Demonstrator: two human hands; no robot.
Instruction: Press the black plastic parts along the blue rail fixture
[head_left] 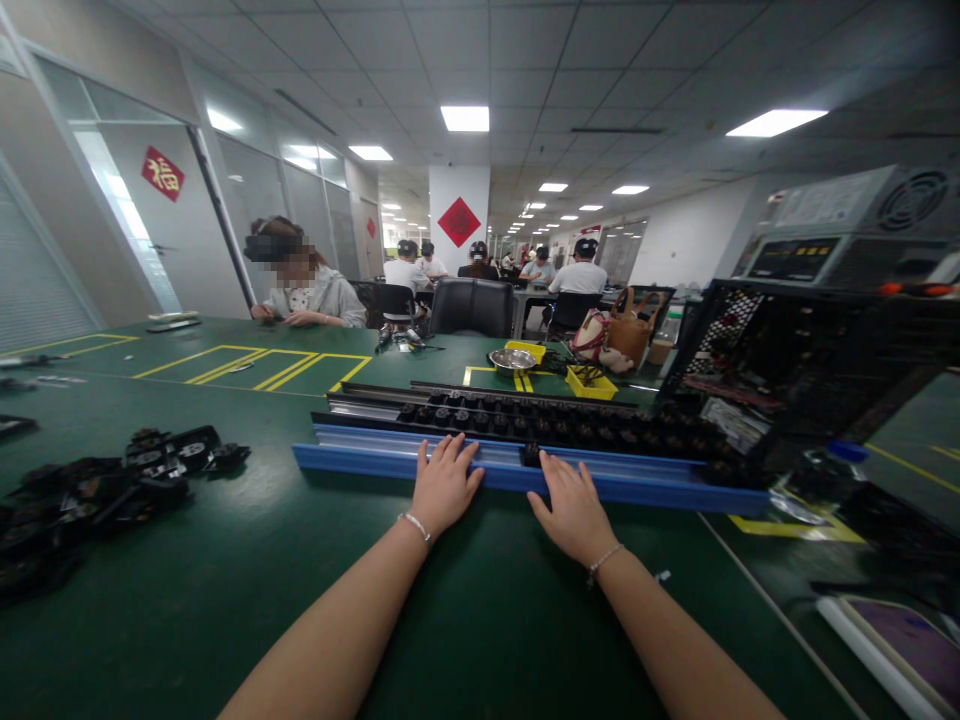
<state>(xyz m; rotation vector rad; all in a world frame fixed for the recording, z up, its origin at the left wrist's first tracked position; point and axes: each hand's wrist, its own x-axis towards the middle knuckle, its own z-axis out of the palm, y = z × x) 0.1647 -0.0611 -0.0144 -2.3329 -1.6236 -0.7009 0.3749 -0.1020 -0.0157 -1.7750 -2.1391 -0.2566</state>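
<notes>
A long blue channel rail (360, 462) lies crosswise on the green table in front of me. My left hand (444, 488) rests on the rail's near edge, fingers spread, with nothing in it. My right hand (574, 508) lies on the same edge further right, its fingers stretched out. Just beyond those fingertips a small black part (531, 456) sits in the channel; whether they touch it I cannot tell. Behind the blue rail run dark rails (360, 405) lined with several black round-faced parts (600, 425).
Black parts (150, 470) are heaped at left. A metal bowl (511, 360) and yellow tray (590, 383) stand beyond the rails. At right are an open computer case (795, 370), a clear container with a blue lid (821, 480) and a phone (900, 645). A person (307, 280) sits across the table.
</notes>
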